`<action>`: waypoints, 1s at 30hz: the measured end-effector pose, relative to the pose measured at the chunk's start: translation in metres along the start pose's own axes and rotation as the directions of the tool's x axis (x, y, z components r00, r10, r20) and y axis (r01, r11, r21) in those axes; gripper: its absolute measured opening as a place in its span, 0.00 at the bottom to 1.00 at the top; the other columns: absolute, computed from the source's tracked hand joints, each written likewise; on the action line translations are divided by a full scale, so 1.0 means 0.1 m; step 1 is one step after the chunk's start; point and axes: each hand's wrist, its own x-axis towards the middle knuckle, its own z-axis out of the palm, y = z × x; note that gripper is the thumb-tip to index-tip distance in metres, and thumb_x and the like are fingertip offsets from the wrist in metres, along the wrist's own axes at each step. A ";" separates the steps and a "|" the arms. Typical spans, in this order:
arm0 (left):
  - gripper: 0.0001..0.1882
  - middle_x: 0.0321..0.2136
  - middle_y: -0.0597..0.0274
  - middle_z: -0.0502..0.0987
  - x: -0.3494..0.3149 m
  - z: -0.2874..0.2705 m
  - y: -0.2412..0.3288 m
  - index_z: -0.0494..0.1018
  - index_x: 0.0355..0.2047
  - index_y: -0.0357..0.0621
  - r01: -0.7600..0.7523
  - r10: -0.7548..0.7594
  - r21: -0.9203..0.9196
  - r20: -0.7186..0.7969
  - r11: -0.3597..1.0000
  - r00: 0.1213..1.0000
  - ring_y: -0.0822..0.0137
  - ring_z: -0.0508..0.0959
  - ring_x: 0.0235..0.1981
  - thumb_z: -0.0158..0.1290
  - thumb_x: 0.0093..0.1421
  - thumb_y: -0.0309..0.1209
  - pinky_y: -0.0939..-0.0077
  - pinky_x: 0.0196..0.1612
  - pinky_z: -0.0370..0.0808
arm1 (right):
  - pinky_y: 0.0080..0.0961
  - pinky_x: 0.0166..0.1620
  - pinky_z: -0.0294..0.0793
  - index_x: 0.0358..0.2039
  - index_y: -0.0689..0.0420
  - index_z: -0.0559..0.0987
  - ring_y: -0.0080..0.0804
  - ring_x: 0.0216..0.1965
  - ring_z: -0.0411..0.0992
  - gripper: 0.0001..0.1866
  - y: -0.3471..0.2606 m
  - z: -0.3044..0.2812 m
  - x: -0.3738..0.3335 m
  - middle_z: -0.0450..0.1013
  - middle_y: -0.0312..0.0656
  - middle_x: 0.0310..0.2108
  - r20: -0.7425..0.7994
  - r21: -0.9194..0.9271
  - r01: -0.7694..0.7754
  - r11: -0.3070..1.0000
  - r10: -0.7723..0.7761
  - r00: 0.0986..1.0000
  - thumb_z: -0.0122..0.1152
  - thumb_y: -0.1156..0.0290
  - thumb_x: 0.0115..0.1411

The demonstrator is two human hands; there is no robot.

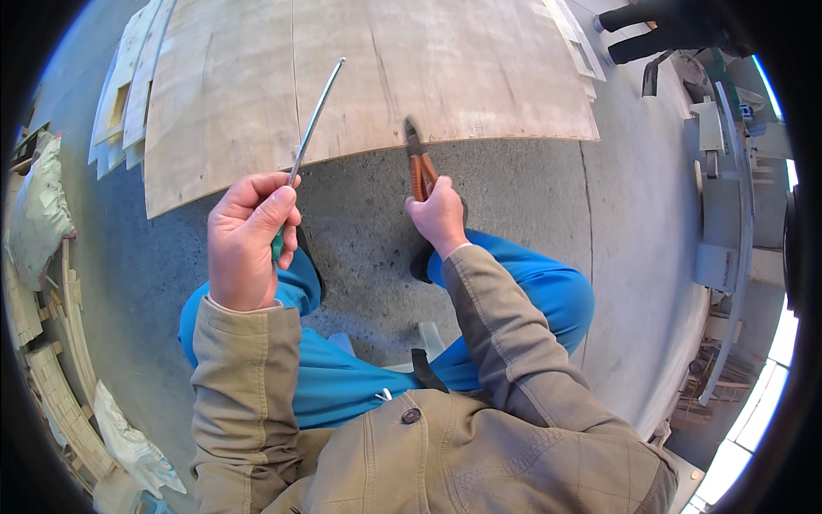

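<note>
My left hand point(255, 231) is closed around a screwdriver point(317, 118) with a long metal shaft and a green handle. Its shaft slants up and to the right, over the near edge of a large plywood sheet point(231, 94). In my right hand point(441, 214) is a pair of pliers point(419, 165) with orange-brown handles and dark jaws. The jaws point away from me and overlap the sheet's near edge in view; whether they touch it I cannot tell. My fingers hide parts of both tools' handles.
Stacked boards point(128, 103) stick out at the sheet's left side. Sacks point(43, 214) and wood strips point(64, 403) lie along the far left. Another person's dark-clothed legs point(642, 32) are at the upper right. Boxes and racks point(719, 257) line the right side of the concrete floor point(360, 223).
</note>
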 end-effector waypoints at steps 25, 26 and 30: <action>0.09 0.28 0.66 0.78 0.00 0.06 -0.07 0.80 0.46 0.38 -0.015 0.014 0.044 0.033 0.999 0.999 0.80 0.73 0.22 0.59 0.70 0.30 0.86 0.19 0.66 | 0.38 0.39 0.80 0.40 0.64 0.71 0.43 0.32 0.80 0.24 -0.29 -0.45 0.06 0.78 0.50 0.31 -0.075 0.172 0.084 0.982 -0.072 0.995 0.76 0.65 0.53; 0.09 0.28 0.66 0.78 -0.01 0.05 -0.06 0.80 0.46 0.38 -0.018 0.016 0.041 0.032 0.999 0.999 0.80 0.73 0.22 0.59 0.70 0.30 0.86 0.19 0.66 | 0.37 0.38 0.79 0.40 0.64 0.72 0.42 0.30 0.79 0.24 -0.26 -0.42 0.07 0.77 0.48 0.30 -0.093 0.187 0.082 0.979 -0.065 0.994 0.76 0.64 0.53; 0.09 0.28 0.66 0.78 0.00 0.05 -0.04 0.80 0.46 0.38 -0.011 0.009 0.051 0.030 0.999 1.000 0.80 0.73 0.22 0.59 0.70 0.30 0.86 0.19 0.66 | 0.38 0.38 0.78 0.40 0.64 0.73 0.47 0.31 0.78 0.23 -0.12 -0.22 0.11 0.77 0.51 0.30 -0.120 0.133 0.075 0.988 -0.059 0.991 0.75 0.65 0.51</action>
